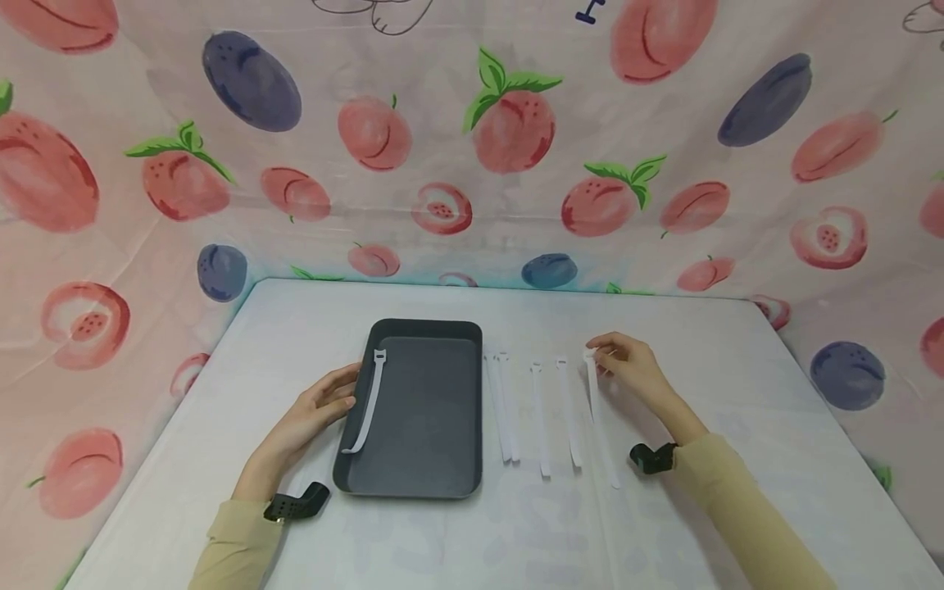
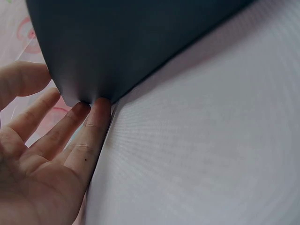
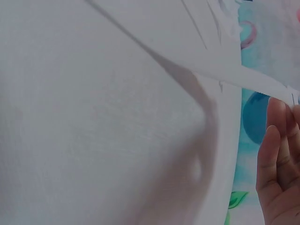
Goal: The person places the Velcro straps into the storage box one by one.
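Note:
My left hand touches the left side of a dark grey rectangular tray; in the left wrist view its fingers lie nearly straight against the tray's outer wall. One white cable tie, flat with a slotted head, lies along the left side inside the tray. My right hand pinches another white cable tie by its head end. That end is raised, and its tail slopes down to the table. In the right wrist view the held strap runs from the fingertips over its shadow.
Between tray and right hand, several more white cable ties lie lengthwise on the table: a close group beside the tray, then one tie and another tie. The white tabletop ends at a fruit-patterned curtain.

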Available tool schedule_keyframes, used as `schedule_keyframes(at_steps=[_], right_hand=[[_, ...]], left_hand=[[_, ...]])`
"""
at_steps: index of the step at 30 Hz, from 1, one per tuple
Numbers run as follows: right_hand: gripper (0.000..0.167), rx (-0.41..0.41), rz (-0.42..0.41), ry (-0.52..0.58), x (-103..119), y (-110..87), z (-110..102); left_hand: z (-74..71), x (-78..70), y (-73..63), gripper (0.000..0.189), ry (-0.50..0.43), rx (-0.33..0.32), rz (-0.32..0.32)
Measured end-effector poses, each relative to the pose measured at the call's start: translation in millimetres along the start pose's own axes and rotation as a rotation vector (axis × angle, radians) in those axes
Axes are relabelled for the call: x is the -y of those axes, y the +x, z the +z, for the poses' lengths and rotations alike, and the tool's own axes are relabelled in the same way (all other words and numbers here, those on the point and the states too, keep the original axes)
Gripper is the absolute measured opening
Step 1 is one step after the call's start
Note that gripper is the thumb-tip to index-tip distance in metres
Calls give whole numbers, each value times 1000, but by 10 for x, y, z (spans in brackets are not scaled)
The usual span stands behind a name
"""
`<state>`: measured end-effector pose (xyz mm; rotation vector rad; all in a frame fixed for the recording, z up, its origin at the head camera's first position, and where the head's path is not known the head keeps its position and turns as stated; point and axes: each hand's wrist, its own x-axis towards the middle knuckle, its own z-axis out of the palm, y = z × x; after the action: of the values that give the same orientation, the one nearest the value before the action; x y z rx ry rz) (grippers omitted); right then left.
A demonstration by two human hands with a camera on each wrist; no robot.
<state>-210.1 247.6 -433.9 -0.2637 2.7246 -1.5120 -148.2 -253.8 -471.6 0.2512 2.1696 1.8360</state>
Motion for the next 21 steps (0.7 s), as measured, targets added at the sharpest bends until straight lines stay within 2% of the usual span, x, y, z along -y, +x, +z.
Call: schedule_keyframes(at_steps=[11, 21], right_hand=[[22, -16, -11, -1, 105, -69, -63], [23, -44, -76, 20, 205, -144, -146]], left_hand=[[7, 2, 6, 59, 5, 2, -3], [12, -20, -2, 60, -5, 6, -5]])
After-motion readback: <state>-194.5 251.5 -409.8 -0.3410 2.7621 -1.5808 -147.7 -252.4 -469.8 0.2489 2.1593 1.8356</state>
